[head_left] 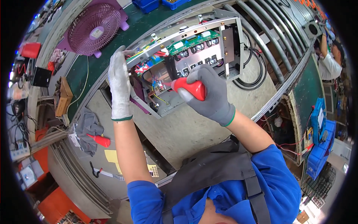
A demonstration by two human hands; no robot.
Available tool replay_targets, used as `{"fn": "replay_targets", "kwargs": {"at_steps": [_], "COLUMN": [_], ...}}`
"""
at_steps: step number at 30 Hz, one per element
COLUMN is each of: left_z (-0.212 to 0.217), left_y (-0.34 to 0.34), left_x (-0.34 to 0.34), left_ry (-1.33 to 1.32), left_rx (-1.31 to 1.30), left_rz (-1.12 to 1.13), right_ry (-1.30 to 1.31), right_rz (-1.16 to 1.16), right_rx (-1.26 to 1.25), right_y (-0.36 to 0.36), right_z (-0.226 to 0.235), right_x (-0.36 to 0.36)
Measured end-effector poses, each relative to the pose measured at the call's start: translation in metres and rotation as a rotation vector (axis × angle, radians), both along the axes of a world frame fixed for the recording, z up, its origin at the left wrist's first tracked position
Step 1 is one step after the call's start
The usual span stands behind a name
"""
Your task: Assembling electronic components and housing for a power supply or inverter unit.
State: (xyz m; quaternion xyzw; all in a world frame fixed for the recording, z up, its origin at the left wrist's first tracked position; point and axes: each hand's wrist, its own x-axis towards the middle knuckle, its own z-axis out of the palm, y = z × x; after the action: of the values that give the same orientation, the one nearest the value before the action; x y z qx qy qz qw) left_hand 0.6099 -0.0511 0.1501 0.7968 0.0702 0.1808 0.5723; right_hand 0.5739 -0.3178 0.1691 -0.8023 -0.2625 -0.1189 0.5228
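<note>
An open metal machine chassis [231, 44] stands on the bench, showing a green circuit board [182, 45], wires and black components inside. In my gloved right hand [212, 95] is a red squeeze bottle [192, 89], gripped with its narrow nozzle pointing left into the lower part of the chassis. The nozzle is near a small wired part [158, 85]; whether it touches cannot be made out. My left hand [120, 80], in a pale grey glove, holds the chassis at its left end, fingers up along the side and fingertips at the top edge.
Black cable [257, 74] coils at the chassis's right, beside a metal roller conveyor [268, 41]. A purple fan guard [95, 30] lies far left. Another red bottle [100, 140] lies by a grey cloth [89, 128]. Blue bins [320, 149] stand right; another person [330, 63] is far right.
</note>
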Motion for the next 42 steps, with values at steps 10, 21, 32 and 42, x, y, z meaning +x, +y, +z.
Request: {"fn": "replay_targets", "kwargs": {"at_steps": [10,21,32,42], "left_z": [0.009,-0.015,-0.071,-0.097], "left_y": [-0.015,-0.087,-0.14,-0.128], "left_x": [-0.044,-0.188,-0.19,-0.168], "left_ry": [-0.034,-0.188,0.49,0.495], "left_rx": [0.033,0.532,0.57,0.944], "left_rz": [0.0,0.217,0.453,0.43], "right_ry": [0.602,0.878,0.99,0.952], "right_rz": [0.04,0.469,0.108,0.024], "right_rx": [0.418,1.582,1.784,1.831], "right_y": [-0.066,-0.235,-0.302,-0.323], "right_z": [-0.011,-0.016,-0.039,-0.051], "right_x": [-0.005,-0.069,-0.107,-0.119]}}
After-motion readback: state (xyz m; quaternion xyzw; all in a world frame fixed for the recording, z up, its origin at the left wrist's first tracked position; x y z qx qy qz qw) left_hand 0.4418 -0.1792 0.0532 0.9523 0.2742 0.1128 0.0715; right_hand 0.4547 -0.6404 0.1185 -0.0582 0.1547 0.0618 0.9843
